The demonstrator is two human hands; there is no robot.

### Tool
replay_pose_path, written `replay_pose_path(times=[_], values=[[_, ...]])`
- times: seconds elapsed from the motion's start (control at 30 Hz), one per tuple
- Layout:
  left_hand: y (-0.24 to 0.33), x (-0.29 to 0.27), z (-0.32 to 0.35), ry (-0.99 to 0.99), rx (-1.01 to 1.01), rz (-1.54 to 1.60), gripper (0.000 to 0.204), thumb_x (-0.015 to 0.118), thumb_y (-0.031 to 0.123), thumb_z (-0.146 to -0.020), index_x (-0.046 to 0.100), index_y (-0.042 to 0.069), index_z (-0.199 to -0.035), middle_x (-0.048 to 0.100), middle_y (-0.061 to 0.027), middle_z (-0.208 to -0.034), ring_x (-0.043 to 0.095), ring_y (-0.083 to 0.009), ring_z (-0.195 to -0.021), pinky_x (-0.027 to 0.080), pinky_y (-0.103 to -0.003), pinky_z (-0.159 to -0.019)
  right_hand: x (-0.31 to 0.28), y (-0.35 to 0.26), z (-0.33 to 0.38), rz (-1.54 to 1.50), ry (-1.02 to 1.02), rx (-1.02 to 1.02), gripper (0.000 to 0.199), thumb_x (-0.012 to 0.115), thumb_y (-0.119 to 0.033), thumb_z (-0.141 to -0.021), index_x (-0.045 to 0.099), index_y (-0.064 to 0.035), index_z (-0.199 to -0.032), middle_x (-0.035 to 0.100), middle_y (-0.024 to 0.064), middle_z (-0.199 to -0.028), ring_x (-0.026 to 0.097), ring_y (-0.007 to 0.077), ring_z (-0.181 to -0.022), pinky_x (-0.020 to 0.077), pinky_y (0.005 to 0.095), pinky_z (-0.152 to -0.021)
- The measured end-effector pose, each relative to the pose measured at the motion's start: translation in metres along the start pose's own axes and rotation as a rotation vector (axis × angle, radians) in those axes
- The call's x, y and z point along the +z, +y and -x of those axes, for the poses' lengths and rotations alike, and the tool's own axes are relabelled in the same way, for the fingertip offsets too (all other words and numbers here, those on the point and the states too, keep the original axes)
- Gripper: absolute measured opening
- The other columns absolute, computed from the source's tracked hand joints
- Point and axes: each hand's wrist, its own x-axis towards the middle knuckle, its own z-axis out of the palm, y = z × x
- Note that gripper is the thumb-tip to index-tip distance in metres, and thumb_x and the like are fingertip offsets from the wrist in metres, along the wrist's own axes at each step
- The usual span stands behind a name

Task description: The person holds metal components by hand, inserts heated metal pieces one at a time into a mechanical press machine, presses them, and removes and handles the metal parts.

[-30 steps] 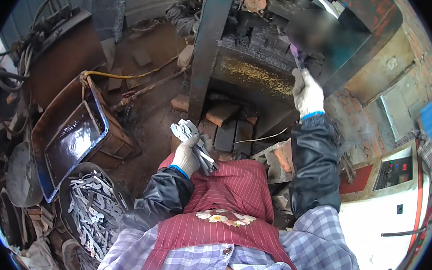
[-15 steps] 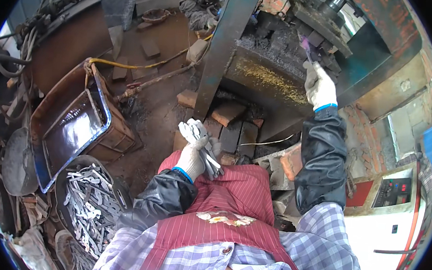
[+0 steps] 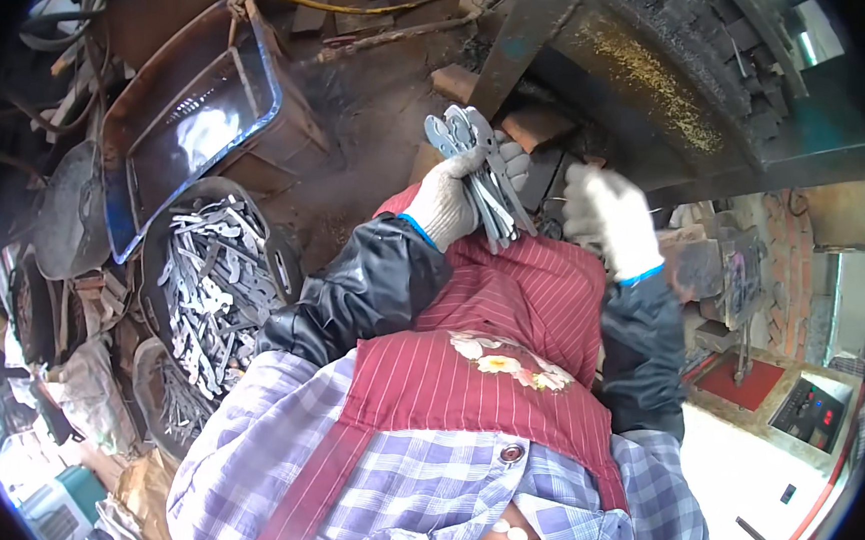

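Observation:
My left hand (image 3: pixel 449 203), in a white knit glove with a blue cuff, is closed around a bundle of flat grey metal pieces (image 3: pixel 482 163) above my lap. The pieces fan out at the top, and their thin ends point down toward the red striped apron (image 3: pixel 537 277). To the right of the bundle is my right hand (image 3: pixel 611 220), gloved the same way and smeared by motion. Its fingers are too blurred to show whether anything is in them. A dark tub (image 3: pixel 161 241) full of similar metal pieces (image 3: pixel 216 285) stands at my left.
Beyond the tub is a blue-rimmed container (image 3: pixel 273 88) of dark, shiny liquid. A steel machine frame (image 3: pixel 528 51) rises ahead, with bricks (image 3: pixel 535 127) around its foot. On the right stands a white cabinet (image 3: pixel 729 481) with a control panel (image 3: pixel 809 409). A yellow hose (image 3: pixel 351 7) crosses the floor.
My right hand has come back from the machine, where it held something thin with a glowing pinkish end, toward my left hand. The view has shifted; the left hand still grips the metal pieces.

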Motion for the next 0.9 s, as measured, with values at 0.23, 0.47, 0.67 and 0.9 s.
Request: replay_pose_path(times=[0.23, 0.47, 0.67, 0.9], values=[[-0.007, -0.005, 0.002, -0.045, -0.068, -0.077, 0.048, 0.048, 0.016, -0.092, 0.038, -0.005, -0.133, 0.052, -0.023, -0.127, 0.051, -0.0382, -0.118, 0.039, -0.052, -0.104, 0.037, 0.045, 0.036, 0.133, -0.044, 0.166, 0.036, 0.064, -0.022, -0.088, 0.06, 0.0033, -0.114, 0.066, 0.0101, -0.09, 0.064, 0.0151, -0.07, 0.0551, 0.0277, -0.059], [-0.011, -0.008, 0.002, -0.184, -0.123, -0.084, 0.056, 0.058, 0.015, -0.087, 0.035, -0.003, -0.135, 0.047, -0.0191, -0.133, 0.047, -0.0352, -0.124, 0.035, -0.05, -0.108, 0.038, 0.062, 0.051, -0.162, -0.154, 0.166, 0.036, 0.062, -0.026, -0.089, 0.061, 0.0044, -0.108, 0.062, 0.0062, -0.082, 0.059, 0.0125, -0.063, 0.0525, 0.0262, -0.054], [-0.025, -0.032, -0.019, -0.02, -0.101, -0.295, 0.034, 0.055, 0.011, -0.09, 0.048, 0.0, -0.121, 0.061, -0.0182, -0.112, 0.059, -0.0344, -0.105, 0.049, -0.051, -0.092, 0.012, 0.07, 0.086, -0.392, 0.059, 0.046, 0.029, 0.061, -0.023, -0.09, 0.061, 0.0036, -0.101, 0.061, 0.0055, -0.078, 0.058, 0.0127, -0.063, 0.0505, 0.0274, -0.053], [-0.032, -0.033, -0.024, 0.15, -0.181, -0.429, 0.035, 0.053, 0.023, -0.092, 0.049, 0.004, -0.12, 0.06, -0.0126, -0.1, 0.058, -0.0278, -0.081, 0.05, -0.046, -0.077, -0.08, 0.088, 0.186, -0.256, 0.87, -0.073, 0.024, 0.062, -0.027, -0.09, 0.065, -0.0039, -0.095, 0.059, 0.0012, -0.068, 0.055, 0.0102, -0.055, 0.0441, 0.0241, -0.053]])
